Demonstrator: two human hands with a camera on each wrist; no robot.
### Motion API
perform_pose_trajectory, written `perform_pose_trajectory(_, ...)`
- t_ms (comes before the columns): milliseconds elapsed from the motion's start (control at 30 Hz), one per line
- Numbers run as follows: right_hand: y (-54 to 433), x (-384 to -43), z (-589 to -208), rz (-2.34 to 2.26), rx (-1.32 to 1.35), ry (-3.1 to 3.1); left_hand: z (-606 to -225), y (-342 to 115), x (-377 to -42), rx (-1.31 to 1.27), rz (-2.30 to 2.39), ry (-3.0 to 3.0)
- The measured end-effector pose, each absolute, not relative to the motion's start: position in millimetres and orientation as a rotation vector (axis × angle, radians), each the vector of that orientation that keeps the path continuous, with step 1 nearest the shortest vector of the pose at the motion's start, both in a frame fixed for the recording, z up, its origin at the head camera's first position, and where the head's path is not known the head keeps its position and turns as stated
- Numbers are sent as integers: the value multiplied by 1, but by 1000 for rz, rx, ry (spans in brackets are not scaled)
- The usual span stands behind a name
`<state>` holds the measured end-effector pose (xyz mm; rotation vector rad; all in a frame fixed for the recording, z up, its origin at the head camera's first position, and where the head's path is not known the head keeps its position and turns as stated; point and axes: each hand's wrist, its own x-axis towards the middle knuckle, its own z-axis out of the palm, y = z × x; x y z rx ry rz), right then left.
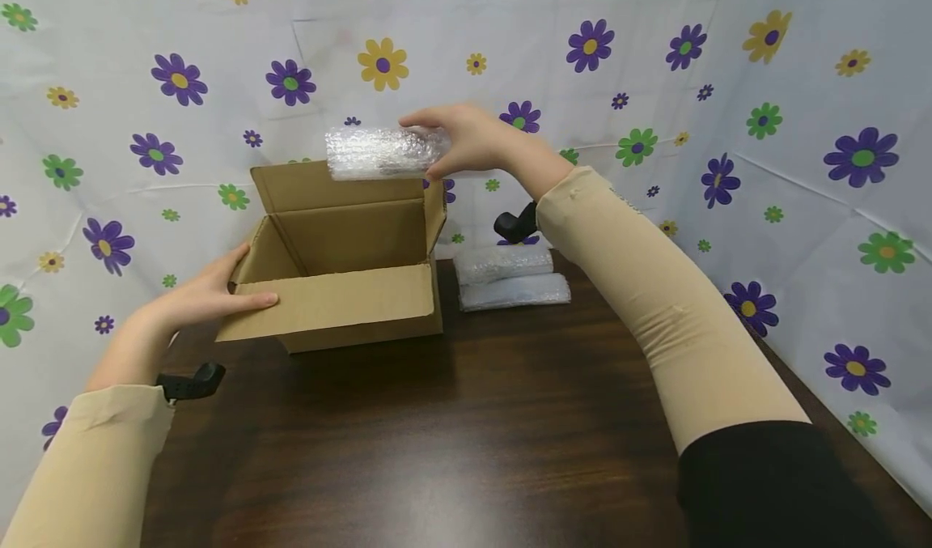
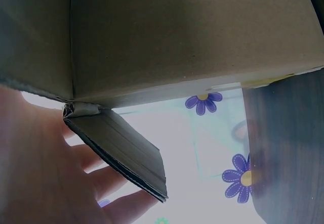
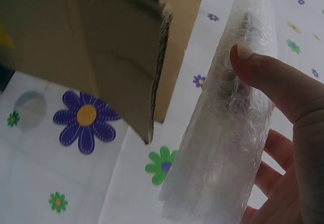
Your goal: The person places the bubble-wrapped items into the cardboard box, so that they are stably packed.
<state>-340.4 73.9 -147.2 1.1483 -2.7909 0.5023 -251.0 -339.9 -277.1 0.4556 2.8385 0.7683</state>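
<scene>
A cardboard box (image 1: 364, 325) stands on the table with its flaps spread and its inside visible from above. At its left corner my left hand (image 1: 200, 293) grips the box, thumb over the front flap (image 1: 342, 301) and fingers round the side flap (image 2: 119, 145). Above the box's back flap (image 1: 328, 188), my right hand (image 1: 473, 139) holds a bubble-wrapped bundle (image 1: 382, 153) by its right end. In the right wrist view the thumb presses one face of this bundle (image 3: 212, 148), with the other fingers behind it. Something darker shows faintly through the wrap.
Right of the box, two more bubble-wrapped bundles (image 1: 502, 263) lie one in front of the other on the dark wooden table (image 1: 437, 435). A white flowered cloth (image 1: 510, 38) hangs behind the table and along its right side.
</scene>
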Motion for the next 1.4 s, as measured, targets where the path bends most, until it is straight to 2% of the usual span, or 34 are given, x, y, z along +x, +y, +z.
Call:
perform_pose_trajectory(667, 11, -340, -149, 472, 1238, -2834, -278, -341, -247, 436, 805, 2838)
perform_pose_trajectory(1400, -33, -345, -165, 504, 1255, -2913, -279, -340, -249, 419, 782, 2854)
